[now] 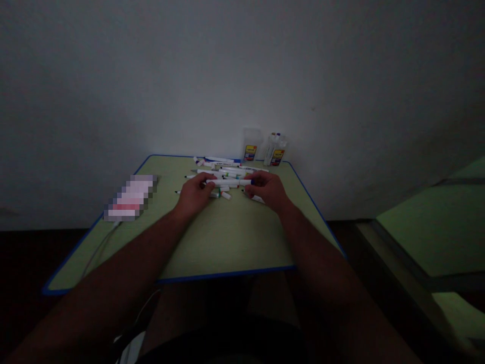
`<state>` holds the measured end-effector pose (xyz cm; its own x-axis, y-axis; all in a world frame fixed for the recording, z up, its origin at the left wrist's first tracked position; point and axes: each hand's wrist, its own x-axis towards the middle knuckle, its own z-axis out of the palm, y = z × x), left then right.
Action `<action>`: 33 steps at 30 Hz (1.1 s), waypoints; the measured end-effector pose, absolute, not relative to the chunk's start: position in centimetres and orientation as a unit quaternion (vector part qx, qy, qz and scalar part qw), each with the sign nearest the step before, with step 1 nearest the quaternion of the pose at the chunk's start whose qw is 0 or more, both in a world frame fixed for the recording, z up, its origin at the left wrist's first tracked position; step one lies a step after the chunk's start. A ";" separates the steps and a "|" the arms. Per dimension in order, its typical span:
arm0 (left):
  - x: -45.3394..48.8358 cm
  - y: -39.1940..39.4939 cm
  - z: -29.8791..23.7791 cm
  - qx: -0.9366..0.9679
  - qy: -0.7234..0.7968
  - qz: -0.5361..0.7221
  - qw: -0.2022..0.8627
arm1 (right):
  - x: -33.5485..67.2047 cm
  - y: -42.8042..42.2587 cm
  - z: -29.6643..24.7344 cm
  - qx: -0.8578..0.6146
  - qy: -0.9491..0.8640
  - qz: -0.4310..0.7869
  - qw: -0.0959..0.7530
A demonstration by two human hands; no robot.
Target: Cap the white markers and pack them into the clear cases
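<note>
Between my two hands lies a white marker [228, 182], held level above the table. My left hand [196, 194] pinches its left end between thumb and fingers. The fingers of my right hand [268, 188] are closed on its right end, where a dark blue cap or tip shows. Under and behind the hands, several white markers [231, 171] are strewn in a loose pile. A short loose cap [226, 195] with a reddish end rests just in front of the held marker. Another marker [253, 196] lies partly hidden below my right hand.
Two clear plastic boxes stand at the table's back edge by the wall: the left box [251, 145] and the right box [275, 150], which has a few markers in it. A pixelated phone-like object [132, 197] with a cable [99, 246] lies on the table's left side. Blue edging [227, 275] rims the table.
</note>
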<state>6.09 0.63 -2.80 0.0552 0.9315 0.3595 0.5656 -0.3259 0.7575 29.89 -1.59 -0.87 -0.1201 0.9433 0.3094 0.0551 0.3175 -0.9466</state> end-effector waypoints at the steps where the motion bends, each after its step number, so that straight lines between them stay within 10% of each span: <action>1: 6.1 0.7 -2.9 0.695 0.539 0.426 0.211 | 29.9 -1.6 -0.9 -0.409 -0.613 0.419 0.530; 33: 6.4 0.9 -3.7 0.800 0.454 0.384 0.078 | 40.5 5.2 10.9 -0.555 -0.404 0.122 0.717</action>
<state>6.39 0.91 -3.72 0.2934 0.7866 0.5433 0.6664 -0.5758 0.4737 40.50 5.18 10.89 0.6445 0.6223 0.4442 0.2737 0.3547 -0.8940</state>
